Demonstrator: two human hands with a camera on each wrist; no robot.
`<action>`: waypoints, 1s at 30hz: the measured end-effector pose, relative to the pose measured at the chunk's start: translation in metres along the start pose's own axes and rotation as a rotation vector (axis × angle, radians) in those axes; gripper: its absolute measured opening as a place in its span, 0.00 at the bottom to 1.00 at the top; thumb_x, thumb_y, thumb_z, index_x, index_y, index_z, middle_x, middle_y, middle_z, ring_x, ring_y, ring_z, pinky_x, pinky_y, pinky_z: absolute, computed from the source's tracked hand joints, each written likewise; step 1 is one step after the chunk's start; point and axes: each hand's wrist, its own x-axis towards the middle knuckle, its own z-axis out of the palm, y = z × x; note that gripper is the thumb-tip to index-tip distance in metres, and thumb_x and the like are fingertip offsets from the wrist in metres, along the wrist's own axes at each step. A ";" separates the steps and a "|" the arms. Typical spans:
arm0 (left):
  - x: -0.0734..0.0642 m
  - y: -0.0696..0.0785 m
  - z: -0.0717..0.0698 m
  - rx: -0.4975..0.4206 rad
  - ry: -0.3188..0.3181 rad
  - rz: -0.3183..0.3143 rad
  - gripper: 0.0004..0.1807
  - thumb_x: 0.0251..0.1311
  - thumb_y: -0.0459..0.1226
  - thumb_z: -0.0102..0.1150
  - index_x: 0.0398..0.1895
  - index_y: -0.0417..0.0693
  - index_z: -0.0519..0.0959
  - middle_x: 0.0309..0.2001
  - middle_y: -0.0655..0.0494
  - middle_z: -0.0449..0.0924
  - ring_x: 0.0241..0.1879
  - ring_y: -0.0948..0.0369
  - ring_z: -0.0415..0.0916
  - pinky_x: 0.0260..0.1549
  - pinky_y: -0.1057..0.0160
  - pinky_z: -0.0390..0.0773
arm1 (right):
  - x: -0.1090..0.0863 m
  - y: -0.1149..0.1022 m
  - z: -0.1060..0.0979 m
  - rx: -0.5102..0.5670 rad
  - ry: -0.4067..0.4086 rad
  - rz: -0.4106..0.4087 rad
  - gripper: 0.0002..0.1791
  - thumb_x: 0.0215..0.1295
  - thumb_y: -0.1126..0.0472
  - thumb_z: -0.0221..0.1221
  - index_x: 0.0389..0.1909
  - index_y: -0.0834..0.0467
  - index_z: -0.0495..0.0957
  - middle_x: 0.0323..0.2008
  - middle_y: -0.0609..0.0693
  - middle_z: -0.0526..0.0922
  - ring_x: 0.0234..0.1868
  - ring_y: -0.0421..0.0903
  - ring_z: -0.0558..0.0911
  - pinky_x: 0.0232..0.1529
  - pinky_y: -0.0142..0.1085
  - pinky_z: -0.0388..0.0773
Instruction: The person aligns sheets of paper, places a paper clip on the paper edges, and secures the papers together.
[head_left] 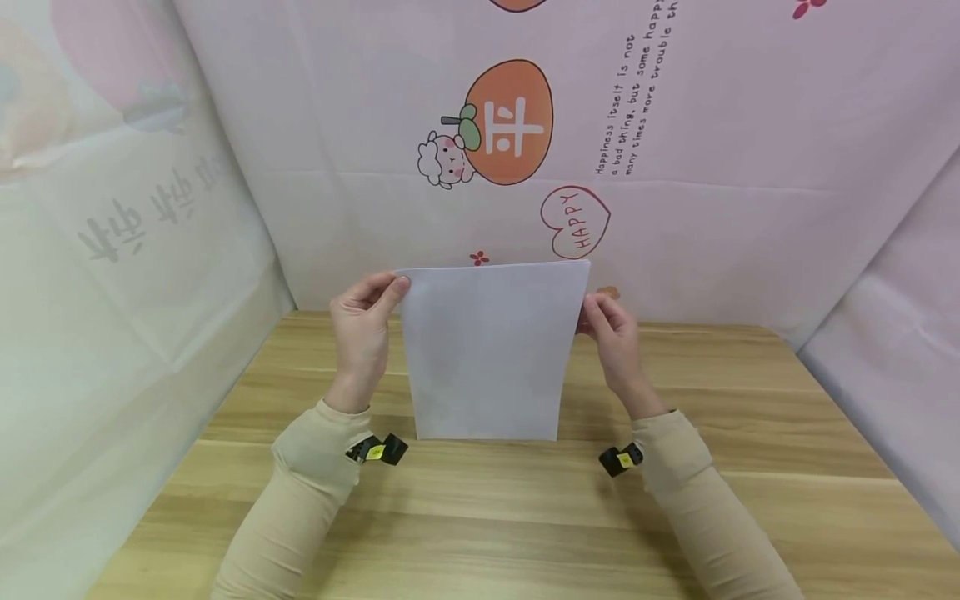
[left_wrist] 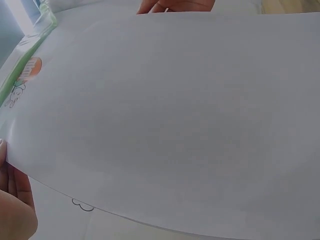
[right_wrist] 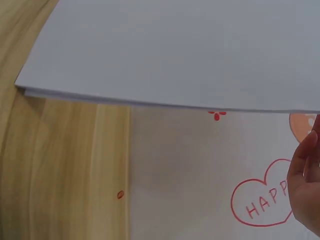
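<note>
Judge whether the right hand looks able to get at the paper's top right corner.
Probably yes: the right hand is at the paper's right edge, just below that corner, with nothing visible between. The left hand grips the opposite side, leaving the way free.

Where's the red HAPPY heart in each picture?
Head: the red HAPPY heart is just above the top right corner of the white paper.
Left wrist: not in it.
Right wrist: lower right, partly covered by the right hand.
Shared landmark: the white paper, in all three views.
</note>
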 end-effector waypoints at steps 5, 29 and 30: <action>-0.001 0.000 0.001 0.002 -0.002 0.010 0.13 0.51 0.22 0.63 0.24 0.49 0.86 0.25 0.61 0.83 0.26 0.68 0.77 0.30 0.74 0.77 | 0.000 0.011 -0.008 -0.034 -0.015 0.041 0.11 0.71 0.60 0.50 0.30 0.50 0.79 0.28 0.41 0.81 0.30 0.37 0.79 0.34 0.29 0.79; 0.000 0.001 0.000 -0.025 -0.003 0.033 0.13 0.50 0.22 0.64 0.24 0.49 0.86 0.25 0.60 0.82 0.27 0.67 0.77 0.31 0.74 0.77 | 0.004 0.055 -0.040 -0.587 -0.092 0.226 0.21 0.74 0.54 0.45 0.50 0.68 0.76 0.40 0.58 0.82 0.42 0.40 0.80 0.48 0.38 0.79; 0.000 0.001 0.000 -0.030 -0.002 0.033 0.12 0.50 0.22 0.64 0.24 0.49 0.86 0.25 0.60 0.82 0.27 0.67 0.77 0.31 0.74 0.77 | 0.005 0.057 -0.041 -0.617 -0.091 0.234 0.22 0.74 0.53 0.45 0.51 0.68 0.76 0.42 0.61 0.82 0.43 0.45 0.81 0.49 0.40 0.78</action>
